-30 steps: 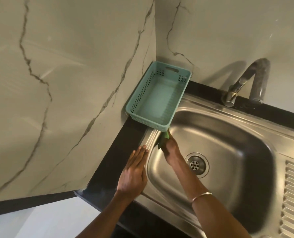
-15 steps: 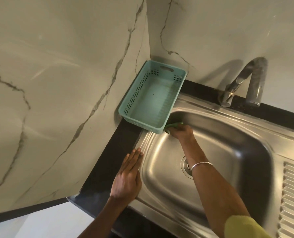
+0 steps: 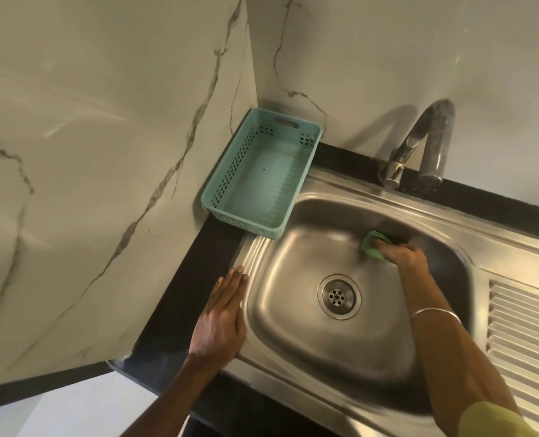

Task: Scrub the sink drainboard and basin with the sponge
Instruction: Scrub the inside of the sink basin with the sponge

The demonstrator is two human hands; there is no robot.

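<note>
The sponge [image 3: 373, 244] is down in the basin [image 3: 309, 348], pressed against the far wall of the steel bowl, below the tap [image 3: 426, 143] and a little toward the basin's right side. The right hand [image 3: 402, 255] grips it from above, fingers curled over its near edge so that only the green end pokes out toward the basin's left side; the hand and sponge are smeared with motion blur, so exactly how the thumb sits I cannot tell. The left hand [image 3: 222, 320] holds nothing: it lies flat and relaxed, fingers straight and together, on the sink's left rim where the steel meets the black desk [image 3: 173, 313], apparently as a brace. I judge the sponge to be light and soft, easily squashed, with a rougher green scouring face (the wet steel around it looks slick, so a loose hold would likely let it skate away). The best purchase seems to be across its back with the fingers spread, palm pushing down, rather than a pinch at one corner, which would fold it. Nothing about it is fragile. The drain [image 3: 338, 296] sits at the basin's middle, well apart from the sponge. The ribbed drainboard [image 3: 526, 335] lies along the sink's right edge, untouched by either hand now. An empty teal basket [image 3: 230, 171] stands in the desk's far left corner, its near corner overlapping the sink rim.
</note>
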